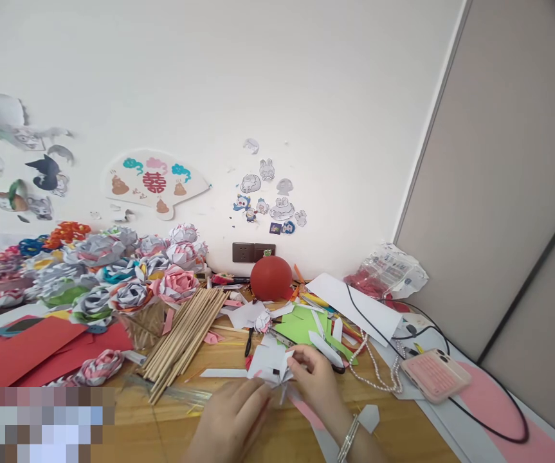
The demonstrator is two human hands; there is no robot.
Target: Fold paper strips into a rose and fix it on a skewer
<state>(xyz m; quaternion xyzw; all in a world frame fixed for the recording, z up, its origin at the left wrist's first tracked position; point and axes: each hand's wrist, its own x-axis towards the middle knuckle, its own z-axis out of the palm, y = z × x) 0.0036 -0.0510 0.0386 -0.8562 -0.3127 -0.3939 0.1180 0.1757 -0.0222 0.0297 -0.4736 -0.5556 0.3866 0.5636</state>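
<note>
A folded piece of white paper (pixel 263 361) sits between my two hands near the front of the wooden table. My right hand (pixel 313 379), with a bracelet at the wrist, pinches the paper's right edge between thumb and fingers. My left hand (pixel 238 408) is closed on its lower left edge; the fingertips are partly hidden. Just behind the paper lies a small white-and-pink paper flower (pixel 262 321). Green paper (pixel 303 326) and white strips are scattered behind my right hand.
Wooden sticks (pixel 188 334) are piled left of my hands, before many paper flowers (pixel 98 251). Red paper sheets (pixel 21 357) cover the far left. A red balloon-like ball (pixel 271 278) stands by the wall. At right are a bead string (pixel 376 379), black cable and pink-cased phone (pixel 436 375).
</note>
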